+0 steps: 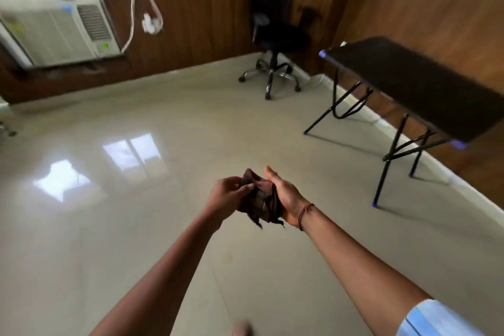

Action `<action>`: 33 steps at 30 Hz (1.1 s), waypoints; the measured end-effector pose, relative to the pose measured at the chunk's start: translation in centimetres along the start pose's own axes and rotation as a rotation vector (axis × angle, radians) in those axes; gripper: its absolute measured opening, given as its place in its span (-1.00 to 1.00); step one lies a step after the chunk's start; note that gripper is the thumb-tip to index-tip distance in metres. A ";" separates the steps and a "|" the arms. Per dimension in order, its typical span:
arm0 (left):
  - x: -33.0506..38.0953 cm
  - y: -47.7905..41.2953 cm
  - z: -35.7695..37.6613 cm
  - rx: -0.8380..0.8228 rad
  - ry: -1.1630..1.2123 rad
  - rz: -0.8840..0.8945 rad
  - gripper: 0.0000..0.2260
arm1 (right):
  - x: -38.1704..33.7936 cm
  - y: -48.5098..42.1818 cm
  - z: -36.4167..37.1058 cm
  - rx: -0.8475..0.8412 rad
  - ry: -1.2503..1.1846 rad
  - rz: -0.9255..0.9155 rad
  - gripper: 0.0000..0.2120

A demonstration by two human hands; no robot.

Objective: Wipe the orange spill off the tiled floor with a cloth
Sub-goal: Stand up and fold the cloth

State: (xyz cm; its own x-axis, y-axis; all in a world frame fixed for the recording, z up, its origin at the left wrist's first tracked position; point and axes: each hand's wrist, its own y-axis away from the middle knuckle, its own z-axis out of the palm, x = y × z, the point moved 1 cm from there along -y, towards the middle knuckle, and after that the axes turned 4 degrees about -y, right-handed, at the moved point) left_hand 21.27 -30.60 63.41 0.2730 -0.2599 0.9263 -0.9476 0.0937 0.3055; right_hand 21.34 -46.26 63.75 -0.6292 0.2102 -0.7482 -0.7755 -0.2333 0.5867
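A dark brown, crumpled cloth [260,200] hangs between both hands in front of me, above the floor. My left hand [227,194] pinches its left edge with closed fingers. My right hand [285,194] cups its right side, palm turned inward, thumb up. A red thread is tied round the right wrist. The glossy beige tiled floor [169,226] spreads below. I see no orange spill on the floor in this view.
A black folding table [417,84] stands along the wooden wall at right. A black office chair [275,33] is in the far corner. A window air conditioner [57,33] and a loose cable hang on the left wall. Window reflections shine on the tiles.
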 end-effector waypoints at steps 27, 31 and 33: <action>19.9 -16.2 11.8 -0.666 -0.025 0.106 -0.64 | -16.7 5.2 -13.8 0.507 -0.016 -0.471 -0.77; 21.2 -22.1 20.7 -0.574 -0.080 0.141 -0.76 | -19.0 4.1 -21.4 0.587 -0.101 -0.460 -0.84; 22.4 -24.6 25.2 -0.569 -0.080 0.111 -0.81 | -20.3 3.4 -25.5 0.627 -0.137 -0.482 -0.82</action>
State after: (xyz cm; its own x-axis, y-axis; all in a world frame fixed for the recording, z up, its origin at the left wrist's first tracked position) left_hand 46.51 -62.90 71.08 0.1426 -0.2887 0.9467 -0.7256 0.6201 0.2984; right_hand 32.81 -75.56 72.99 -0.1868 0.2763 -0.9428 -0.8221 0.4814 0.3039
